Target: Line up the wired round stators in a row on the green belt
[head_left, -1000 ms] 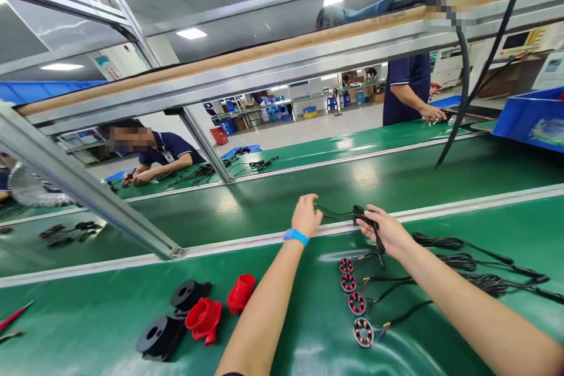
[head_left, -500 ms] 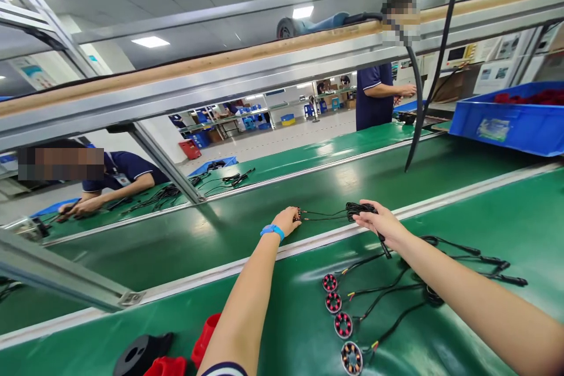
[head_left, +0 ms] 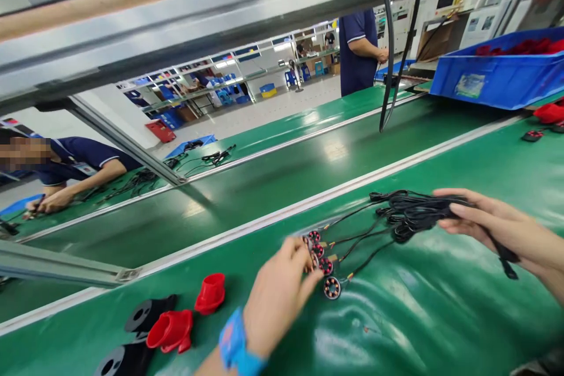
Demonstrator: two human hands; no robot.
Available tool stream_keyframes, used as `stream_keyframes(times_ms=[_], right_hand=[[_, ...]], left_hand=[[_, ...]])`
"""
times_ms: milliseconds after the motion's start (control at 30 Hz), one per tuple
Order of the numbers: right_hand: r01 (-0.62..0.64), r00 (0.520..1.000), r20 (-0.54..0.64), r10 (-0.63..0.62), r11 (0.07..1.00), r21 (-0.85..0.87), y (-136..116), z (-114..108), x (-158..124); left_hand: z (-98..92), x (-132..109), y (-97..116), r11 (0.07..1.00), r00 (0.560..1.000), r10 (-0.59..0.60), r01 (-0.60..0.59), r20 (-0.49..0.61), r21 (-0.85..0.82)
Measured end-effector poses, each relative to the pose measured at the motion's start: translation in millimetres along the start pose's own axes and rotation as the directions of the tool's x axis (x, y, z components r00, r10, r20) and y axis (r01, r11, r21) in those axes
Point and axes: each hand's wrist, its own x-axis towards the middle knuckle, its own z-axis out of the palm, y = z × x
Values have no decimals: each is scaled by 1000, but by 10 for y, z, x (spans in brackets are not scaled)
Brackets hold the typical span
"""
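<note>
cable [head_left: 434, 207] sat pinched in your right hand [head_left: 497, 223], a ring [head_left: 314, 260] in your left hand [head_left: 277, 288]; laying-down seemingly needed release next.

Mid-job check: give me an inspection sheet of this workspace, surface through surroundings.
Surface: green worktop, glossy.
Job's things: several round wired parts, grouped by the left hand.
Clutter: two red parts and two black parts, farther left.
Hands: left hand at the round wired parts, grip unclear; right hand holding black cables.
Cables: black cables bunched; hanging cable ahead.
Surroundings: blue bin with red items, right; co-workers beyond the bench.
</note>
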Motion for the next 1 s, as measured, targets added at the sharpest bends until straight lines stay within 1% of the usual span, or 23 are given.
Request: stream_keyframes(times_ms=[33,100,133,167,200,267,333,400,433,467,500,533,567,600,633,667,700,767,833,900,933,1000], right_hand=[[-32,999,-2,32,998,-53,46,-126,-127],[-88,995,27,94,982,-169,159,-324,-320],[-103,992,52,118,969,-224,219,-396,-380],[-108,988,77,133,957,-270,280,-451,-415],[-100,987,91,133,948,-302,339,-492,-424],[-88,989,87,123,939,-333,445,-548,-375],[-85,991,63,115,930,-356,531,-594,-268],[-31,996,58,63,895,-444,591,-643,-159],[26,998,56,5,843,-538,610,-661,-122],[99,995,52,-86,749,-655,621,-668,-104],[167,979,52,-199,619,-768,626,-654,-109],[217,947,64,-316,479,-851,626,-614,-136],[253,905,87,-416,364,-896,624,-543,-182],[295,867,123,-483,297,-908,621,-436,-241],[355,837,172,-519,277,-893,618,-296,-305],[431,820,235,-522,294,-853,617,-127,-365],[510,808,315,-497,323,-797,619,64,-413],[624,779,492,-390,401,-670,632,472,-458],[652,742,619,-257,488,-580,660,846,-430],[647,713,681,-164,529,-550,702,1125,-362],[645,705,696,-135,530,-551,726,1221,-328],[644,695,714,-89,519,-562,779,1335,-280]], left_hand=[[85,-245,136,998,999,52,-52,4,-38],[281,-624,353,984,985,160,-154,67,-89],[377,-743,436,978,976,190,-179,105,-104],[461,-813,501,977,970,199,-185,141,-108],[530,-840,551,980,968,187,-171,166,-102],[617,-796,603,991,976,126,-115,178,-67],[649,-698,603,996,986,80,-76,146,-35],[650,-624,570,997,990,77,-74,116,-31],[645,-609,548,996,991,85,-81,108,-40],[638,-609,524,995,990,95,-90,103,-50],[632,-621,501,993,989,110,-104,100,-59],[626,-640,478,991,987,127,-121,96,-62],[622,-663,456,988,985,147,-142,90,-63],[621,-685,436,985,983,166,-161,84,-62],[623,-702,416,981,979,187,-183,77,-59],[628,-713,396,978,976,205,-201,67,-60],[636,-718,375,975,975,217,-214,54,-67],[662,-714,330,969,973,231,-229,12,-91],[691,-700,278,961,967,252,-255,-42,-111],[717,-688,228,948,954,287,-296,-89,-114],[727,-684,208,943,947,303,-314,-107,-111],[741,-680,182,935,937,326,-339,-124,-108]])
